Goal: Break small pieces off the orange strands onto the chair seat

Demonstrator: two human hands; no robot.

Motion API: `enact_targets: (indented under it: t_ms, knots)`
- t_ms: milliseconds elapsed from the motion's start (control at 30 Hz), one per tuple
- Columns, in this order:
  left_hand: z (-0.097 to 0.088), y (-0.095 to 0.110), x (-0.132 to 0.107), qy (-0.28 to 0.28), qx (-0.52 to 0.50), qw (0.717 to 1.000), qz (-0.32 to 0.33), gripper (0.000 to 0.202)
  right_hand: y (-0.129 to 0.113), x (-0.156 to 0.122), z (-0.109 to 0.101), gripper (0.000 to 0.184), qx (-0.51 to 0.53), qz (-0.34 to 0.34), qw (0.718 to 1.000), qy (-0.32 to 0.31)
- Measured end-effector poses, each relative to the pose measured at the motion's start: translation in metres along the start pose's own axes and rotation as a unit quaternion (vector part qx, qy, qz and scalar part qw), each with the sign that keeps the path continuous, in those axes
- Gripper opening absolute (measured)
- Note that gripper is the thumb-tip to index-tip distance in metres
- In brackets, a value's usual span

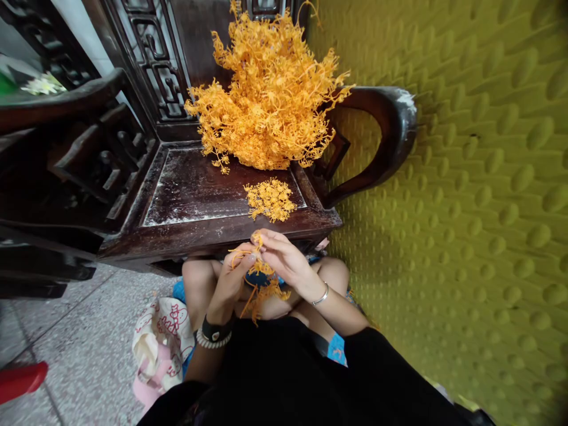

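At the far left edge a red object [20, 380] lies on the speckled floor [80, 349], and a little to its right a cream cloth bag [162, 337] with red print sits on the same floor beside the person's knee. Above these stands a dark carved wooden chair [186, 228], its seat dusty and pale in patches. The left hand [233, 278], with a dark strap and a beaded band at the wrist, is closed in a pinch on an orange sprig [257, 278], whose thin branching strands hang down between the two hands over the person's lap, just in front of the chair's front edge. The right hand [284, 260], a thin silver bangle at its wrist, meets the left at the top of the same sprig, fingers narrowed and gripping the strands near the tip. On the seat just beyond the hands lies a small orange pile [270, 199] of the same material, apart from the hands and near the front right corner. Behind it, filling the back of the seat and leaning against the backrest, sits a large orange heap [270, 100] of tangled branches. To the right, beyond the chair's curved armrest [386, 130], rises a yellow-green padded wall [479, 195] with rows of raised bumps.
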State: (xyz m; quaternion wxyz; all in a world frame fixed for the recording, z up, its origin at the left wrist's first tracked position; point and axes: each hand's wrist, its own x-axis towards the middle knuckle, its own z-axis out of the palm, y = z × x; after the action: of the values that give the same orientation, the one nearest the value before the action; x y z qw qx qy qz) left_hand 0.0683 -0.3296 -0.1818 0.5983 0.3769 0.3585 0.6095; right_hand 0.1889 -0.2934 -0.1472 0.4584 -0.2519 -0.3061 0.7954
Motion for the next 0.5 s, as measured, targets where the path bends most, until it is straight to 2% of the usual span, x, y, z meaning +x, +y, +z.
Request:
enact_targets:
  t_ms: [167, 367, 500]
  knots:
    - [0.0008, 0.0, 0.0009, 0.001, -0.01, 1.0, 0.016, 0.019, 0.0039, -0.0029, 0.0038, 0.016, 0.024, -0.022, 0.999, 0.022]
    - [0.0009, -0.0021, -0.0021, 0.016, -0.042, 0.999, -0.01, 0.021, 0.0076, -0.0029, 0.0014, 0.017, 0.017, -0.009, 1.0, -0.01]
    - [-0.0015, 0.0045, -0.003, 0.004, -0.069, 0.997, -0.023, 0.025, 0.0065, -0.0033, -0.0014, 0.017, 0.022, -0.004, 1.0, -0.013]
